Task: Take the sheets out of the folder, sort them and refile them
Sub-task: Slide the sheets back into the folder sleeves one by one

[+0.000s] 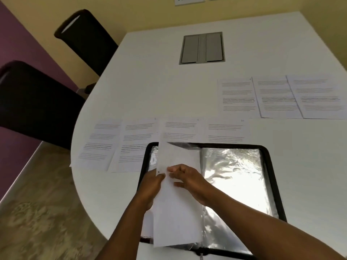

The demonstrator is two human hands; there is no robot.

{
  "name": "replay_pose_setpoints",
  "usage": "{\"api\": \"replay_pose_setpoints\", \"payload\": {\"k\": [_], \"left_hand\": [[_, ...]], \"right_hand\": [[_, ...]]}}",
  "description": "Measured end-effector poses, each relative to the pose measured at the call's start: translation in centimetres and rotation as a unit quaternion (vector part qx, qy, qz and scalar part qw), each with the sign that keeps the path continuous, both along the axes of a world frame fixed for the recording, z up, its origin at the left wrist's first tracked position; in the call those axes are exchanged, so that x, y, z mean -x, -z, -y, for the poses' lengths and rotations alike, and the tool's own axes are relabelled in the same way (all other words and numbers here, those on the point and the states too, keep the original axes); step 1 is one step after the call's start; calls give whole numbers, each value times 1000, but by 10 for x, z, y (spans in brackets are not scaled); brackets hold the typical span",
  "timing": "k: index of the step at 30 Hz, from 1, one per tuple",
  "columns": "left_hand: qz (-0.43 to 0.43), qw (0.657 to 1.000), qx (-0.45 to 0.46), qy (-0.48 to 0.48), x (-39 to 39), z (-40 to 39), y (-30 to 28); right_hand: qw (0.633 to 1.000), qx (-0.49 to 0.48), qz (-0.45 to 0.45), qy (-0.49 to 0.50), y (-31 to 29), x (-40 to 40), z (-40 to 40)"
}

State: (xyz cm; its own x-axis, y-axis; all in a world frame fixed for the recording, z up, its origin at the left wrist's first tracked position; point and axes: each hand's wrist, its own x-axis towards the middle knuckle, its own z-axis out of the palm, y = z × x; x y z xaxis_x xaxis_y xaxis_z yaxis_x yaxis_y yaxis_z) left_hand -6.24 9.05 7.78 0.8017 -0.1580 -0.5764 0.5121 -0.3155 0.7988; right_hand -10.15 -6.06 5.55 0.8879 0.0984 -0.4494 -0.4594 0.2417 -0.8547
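White sheet (176,209) over the open folder (270,166), pinched by left hand (152,186) and right hand (189,177).

— What sort of place was it?
— An office meeting room: a long white table (169,87) with a cable hatch (202,48) (lids closed), black chairs (37,102) alongside, printed sheets (238,94) laid out.

Both bare forearms reach in from the near edge and converge toward the middle. The left hand (152,186) is partly hidden behind a sheet (176,212), its fingers curled around the sheet's left edge. The right hand (189,180) lies palm down on the sheet, its fingertips (171,170) pinching it beside the left hand's fingers, the thumb stretched out below.
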Motion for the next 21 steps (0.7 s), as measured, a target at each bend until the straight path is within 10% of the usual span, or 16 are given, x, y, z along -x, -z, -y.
{"api": "replay_pose_setpoints", "payload": {"k": [5,11,21], "left_hand": [[29,992,-123,-23,-27,-33,37],[62,956,-286,-10,-41,-45,74],[259,830,-450,204,-25,0,113]], "right_hand": [[907,406,105,-18,44,14,4],[744,603,101,-270,84,36,23],[738,639,156,-147,98,25,34]]}}
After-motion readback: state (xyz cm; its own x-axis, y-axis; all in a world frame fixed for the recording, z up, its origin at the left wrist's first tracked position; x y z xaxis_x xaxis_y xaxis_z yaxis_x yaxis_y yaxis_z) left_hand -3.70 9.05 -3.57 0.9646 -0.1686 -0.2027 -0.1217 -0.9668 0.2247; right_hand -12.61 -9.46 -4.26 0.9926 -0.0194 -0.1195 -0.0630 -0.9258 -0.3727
